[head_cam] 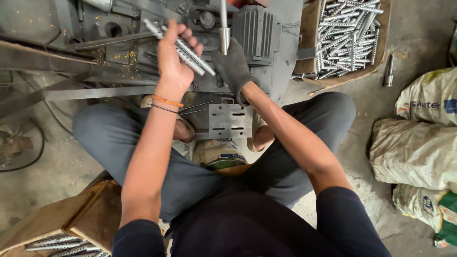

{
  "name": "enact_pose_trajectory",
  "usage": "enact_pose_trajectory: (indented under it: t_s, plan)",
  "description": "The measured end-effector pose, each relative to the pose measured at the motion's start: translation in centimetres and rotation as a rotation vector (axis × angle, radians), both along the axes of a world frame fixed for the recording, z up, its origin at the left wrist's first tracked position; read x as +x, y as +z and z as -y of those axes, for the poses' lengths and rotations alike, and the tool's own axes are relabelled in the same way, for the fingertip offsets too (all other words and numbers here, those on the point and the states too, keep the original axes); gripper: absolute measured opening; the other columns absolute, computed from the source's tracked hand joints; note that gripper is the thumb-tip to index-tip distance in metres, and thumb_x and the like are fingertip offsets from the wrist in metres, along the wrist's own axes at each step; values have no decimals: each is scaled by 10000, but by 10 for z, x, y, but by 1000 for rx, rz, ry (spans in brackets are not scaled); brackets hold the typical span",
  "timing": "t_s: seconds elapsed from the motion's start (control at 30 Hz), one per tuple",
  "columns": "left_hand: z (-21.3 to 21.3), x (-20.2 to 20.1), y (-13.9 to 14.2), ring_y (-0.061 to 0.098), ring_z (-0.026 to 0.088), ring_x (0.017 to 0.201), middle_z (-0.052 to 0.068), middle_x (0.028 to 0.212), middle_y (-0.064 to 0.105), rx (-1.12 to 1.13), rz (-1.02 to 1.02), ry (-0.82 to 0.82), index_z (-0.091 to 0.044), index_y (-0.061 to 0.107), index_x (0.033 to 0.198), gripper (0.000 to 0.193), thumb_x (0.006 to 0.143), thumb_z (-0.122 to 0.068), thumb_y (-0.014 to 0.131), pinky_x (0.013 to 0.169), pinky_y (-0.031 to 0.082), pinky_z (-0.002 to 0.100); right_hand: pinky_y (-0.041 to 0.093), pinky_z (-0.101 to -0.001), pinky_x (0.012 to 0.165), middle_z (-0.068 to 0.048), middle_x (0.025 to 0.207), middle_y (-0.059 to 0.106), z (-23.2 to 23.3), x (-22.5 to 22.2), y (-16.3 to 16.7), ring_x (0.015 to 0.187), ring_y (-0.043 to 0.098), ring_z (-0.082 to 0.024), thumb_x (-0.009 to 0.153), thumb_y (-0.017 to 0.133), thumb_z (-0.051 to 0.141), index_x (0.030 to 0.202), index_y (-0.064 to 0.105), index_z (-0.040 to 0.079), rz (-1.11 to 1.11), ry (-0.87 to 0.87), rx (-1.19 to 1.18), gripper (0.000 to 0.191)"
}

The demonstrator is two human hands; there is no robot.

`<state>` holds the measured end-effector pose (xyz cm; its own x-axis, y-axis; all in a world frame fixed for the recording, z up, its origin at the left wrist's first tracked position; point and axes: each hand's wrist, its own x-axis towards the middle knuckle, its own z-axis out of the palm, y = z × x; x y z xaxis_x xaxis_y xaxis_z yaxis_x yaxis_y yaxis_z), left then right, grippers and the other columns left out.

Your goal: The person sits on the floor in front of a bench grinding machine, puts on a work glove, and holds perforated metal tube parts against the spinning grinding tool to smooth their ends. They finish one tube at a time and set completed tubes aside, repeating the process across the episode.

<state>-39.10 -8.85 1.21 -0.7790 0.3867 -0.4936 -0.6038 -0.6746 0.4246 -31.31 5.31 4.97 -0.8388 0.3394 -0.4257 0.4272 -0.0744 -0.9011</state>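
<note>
My left hand (173, 62) is bare and closed around a few perforated metal strips (190, 56), held above the dark machine (143, 52). A dark glove covers my right hand (233, 66), which grips the lower end of a shiny upright lever handle (224, 28) on the machine. Below both hands a slotted metal plate (231, 120) sits at the machine's front, between my knees.
A wooden box (307, 28) at the upper right holds several more perforated strips. Another box of strips (62, 240) is at the lower left. Filled sacks (419, 147) lie on the floor at the right. A metal rod (389, 71) lies by the box.
</note>
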Motion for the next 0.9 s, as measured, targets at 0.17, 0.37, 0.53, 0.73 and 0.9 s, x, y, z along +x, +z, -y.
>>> enact_pose_trajectory:
  t_s: [0.17, 0.37, 0.53, 0.73, 0.9]
  plan:
    - [4, 1, 17, 582, 180, 704, 1, 767, 548, -12, -32, 113, -156, 590, 997, 348, 918, -488, 658, 691, 554, 435, 461, -355, 296, -70, 623, 545, -1, 3, 8, 374, 540, -176, 900, 592, 114, 1053, 435, 12, 32, 2, 3, 242]
    - [-16, 29, 19, 446, 143, 630, -13, 721, 450, 34, -117, 224, -120, 605, 1037, 397, 944, -497, 693, 626, 455, 364, 460, -359, 294, -73, 626, 548, 5, 0, 9, 375, 550, -184, 896, 610, 113, 1038, 440, 17, 7, -22, -6, 241]
    - [-14, 38, 19, 453, 146, 588, -6, 676, 433, 6, -80, 211, -97, 550, 949, 412, 953, -479, 704, 597, 474, 376, 472, -358, 309, -71, 678, 593, 8, -3, 9, 432, 602, -170, 896, 626, 102, 1007, 482, 11, -42, -16, -7, 203]
    - [-12, 35, 19, 442, 95, 427, -22, 654, 503, -500, -254, 122, -66, 610, 986, 392, 893, -388, 814, 390, 394, 308, 438, -357, 289, -84, 658, 552, 9, 3, 7, 381, 537, -186, 874, 603, 96, 981, 464, 28, -5, -10, -13, 188]
    - [-21, 44, 4, 474, 79, 445, 6, 737, 633, -574, -273, -49, -33, 741, 1109, 467, 862, -421, 820, 411, 393, 267, 486, -326, 381, -111, 710, 629, 9, 2, -11, 494, 609, -156, 891, 639, 113, 1002, 552, -9, -133, 11, -34, 187]
